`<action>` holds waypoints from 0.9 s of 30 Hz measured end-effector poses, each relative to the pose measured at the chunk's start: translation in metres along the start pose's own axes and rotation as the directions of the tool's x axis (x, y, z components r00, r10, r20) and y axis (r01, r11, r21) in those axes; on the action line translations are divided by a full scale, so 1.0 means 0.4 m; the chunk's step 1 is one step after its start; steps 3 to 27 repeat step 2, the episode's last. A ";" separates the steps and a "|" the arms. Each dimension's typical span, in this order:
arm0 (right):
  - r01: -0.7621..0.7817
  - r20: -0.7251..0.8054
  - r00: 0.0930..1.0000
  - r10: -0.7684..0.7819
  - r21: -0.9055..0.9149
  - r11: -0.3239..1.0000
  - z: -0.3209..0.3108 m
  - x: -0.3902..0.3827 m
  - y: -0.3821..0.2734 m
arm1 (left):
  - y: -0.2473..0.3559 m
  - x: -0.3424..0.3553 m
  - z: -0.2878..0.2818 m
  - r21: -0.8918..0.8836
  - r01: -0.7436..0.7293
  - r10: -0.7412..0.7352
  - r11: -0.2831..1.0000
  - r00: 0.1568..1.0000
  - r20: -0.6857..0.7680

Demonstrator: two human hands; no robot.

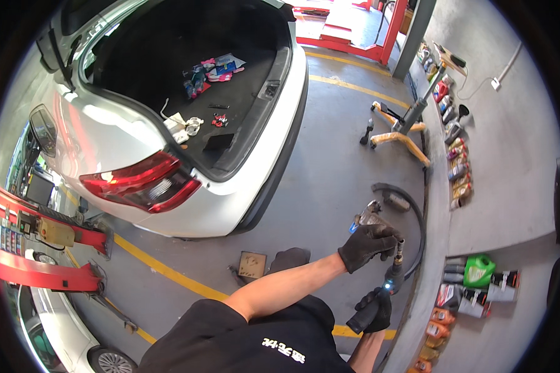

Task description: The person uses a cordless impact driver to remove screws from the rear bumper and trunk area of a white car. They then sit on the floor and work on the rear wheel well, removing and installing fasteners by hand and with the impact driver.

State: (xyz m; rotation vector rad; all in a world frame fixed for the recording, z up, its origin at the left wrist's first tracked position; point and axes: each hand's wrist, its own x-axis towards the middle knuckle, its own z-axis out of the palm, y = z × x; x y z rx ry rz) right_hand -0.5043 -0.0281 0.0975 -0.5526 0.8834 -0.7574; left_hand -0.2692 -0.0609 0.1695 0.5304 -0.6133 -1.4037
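My right hand (377,313), in a black glove, is wrapped round the grip of a dark cordless power driver (394,273). A small light on the tool glows, and its nose points away from me. At the tool's tip, my left hand (366,246), gloved too, has its fingers closed about a metal socket (400,243). Part of the socket is hidden by the glove. Just beyond my left hand, a metal part (372,216) with a blue piece lies on the floor.
A white car (255,180) stands at left with its boot open. Beside the wall runs a black hose (420,217). Farther off is a wheeled stand (402,127) with yellow legs. Bottles (479,270) line the right wall, and a box (252,265) sits by my left arm.
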 end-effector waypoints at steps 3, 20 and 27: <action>-0.040 0.034 0.999 0.041 -0.040 0.998 0.002 0.108 -0.041 | 0.020 0.092 -0.039 -0.070 -0.053 0.053 0.996 0.999 -0.003; -0.040 0.034 0.999 0.041 -0.040 0.998 0.002 0.108 -0.041 | 0.020 0.092 -0.039 -0.070 -0.053 0.053 0.996 0.999 -0.003; -0.040 0.034 0.999 0.041 -0.040 0.998 0.002 0.108 -0.041 | 0.020 0.092 -0.039 -0.070 -0.053 0.053 0.996 0.999 -0.003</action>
